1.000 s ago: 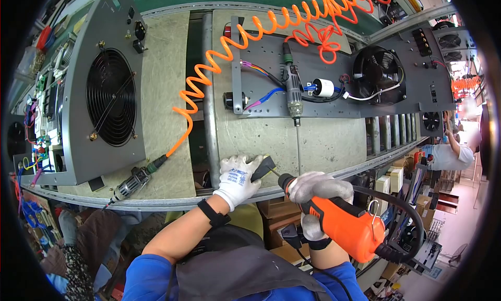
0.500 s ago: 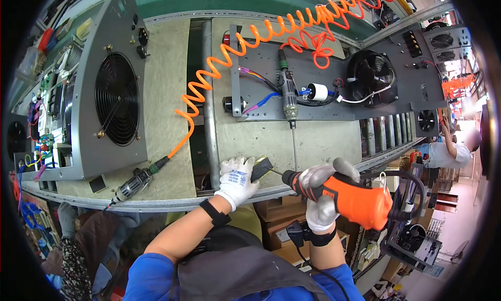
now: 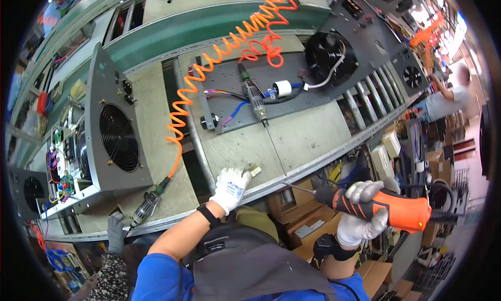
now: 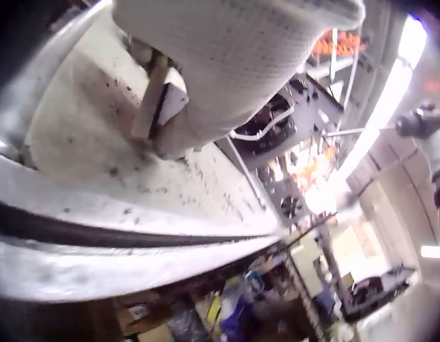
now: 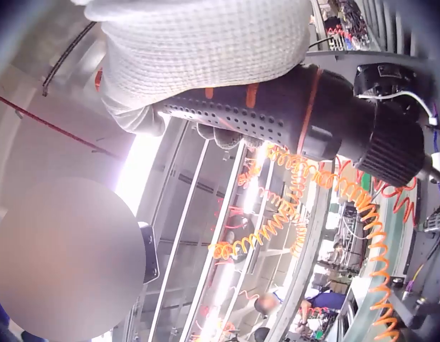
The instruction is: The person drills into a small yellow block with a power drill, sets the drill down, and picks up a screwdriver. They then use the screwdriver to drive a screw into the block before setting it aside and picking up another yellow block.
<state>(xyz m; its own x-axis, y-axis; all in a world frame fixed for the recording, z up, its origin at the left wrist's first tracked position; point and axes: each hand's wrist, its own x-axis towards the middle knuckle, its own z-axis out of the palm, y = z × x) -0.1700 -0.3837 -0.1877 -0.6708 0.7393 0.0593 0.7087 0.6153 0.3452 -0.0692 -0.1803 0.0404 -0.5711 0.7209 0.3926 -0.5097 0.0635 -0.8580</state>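
Note:
My gloved left hand (image 3: 229, 190) is at the bench's front edge, pinching a small block (image 3: 255, 171). The left wrist view shows the block (image 4: 150, 103) standing on the bench under the gloved left hand (image 4: 234, 64), with a pale face and a dark edge. My gloved right hand (image 3: 360, 215) grips an orange and black power driver (image 3: 402, 210) off the bench's front edge. The driver's long bit points left, its tip apart from the block. The right wrist view shows the right hand (image 5: 198, 53) wrapped round the driver's dark body (image 5: 277, 114).
A grey metal panel (image 3: 292, 103) with wires and a black fan lies at the back; an air screwdriver (image 3: 254, 97) rests over it. An upright fan panel (image 3: 94, 128) and another screwdriver (image 3: 146, 206) are at the left. Another person's gloved hand (image 3: 115, 232) is nearby.
The head view has turned. My right hand has moved the driver right, away from the block. The block, earlier showing its dark broad face, now shows a small pale side.

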